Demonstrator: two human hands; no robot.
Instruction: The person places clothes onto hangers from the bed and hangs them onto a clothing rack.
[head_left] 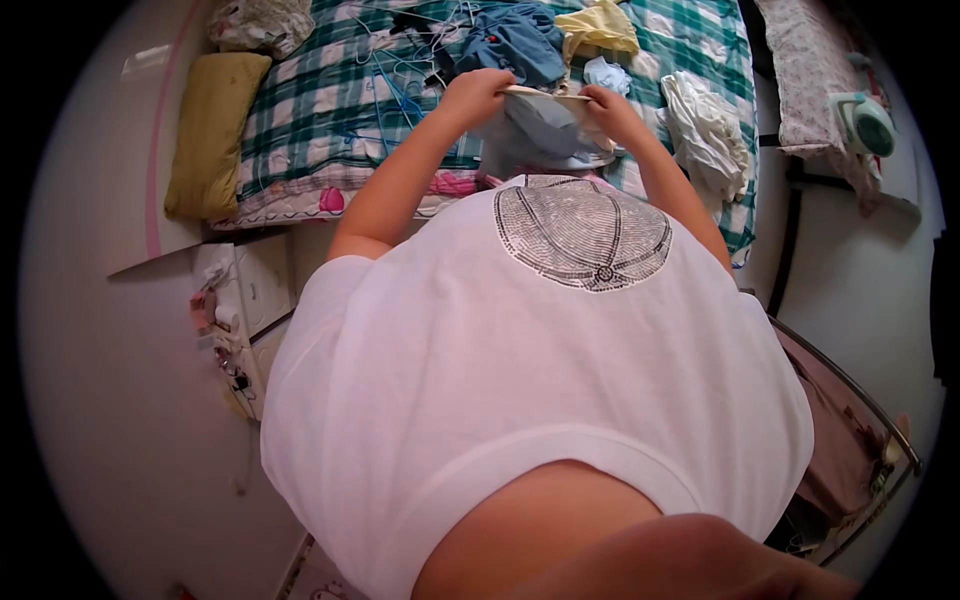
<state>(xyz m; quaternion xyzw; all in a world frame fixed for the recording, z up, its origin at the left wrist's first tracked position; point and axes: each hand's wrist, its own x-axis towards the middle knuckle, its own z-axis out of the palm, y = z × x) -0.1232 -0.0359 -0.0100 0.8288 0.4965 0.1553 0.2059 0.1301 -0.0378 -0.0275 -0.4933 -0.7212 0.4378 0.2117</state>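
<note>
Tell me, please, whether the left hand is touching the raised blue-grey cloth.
Touching: the head view shows the left hand gripping the blue-grey cloth by its pale upper edge.

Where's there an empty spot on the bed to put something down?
On the left, the checked cover is bare between the mustard pillow and the hangers. Another bare patch lies beyond the white clothes, right of the yellow cloth. The middle's crowded: hangers, blue clothes, and the pale garment held by the left hand and right hand.
</note>
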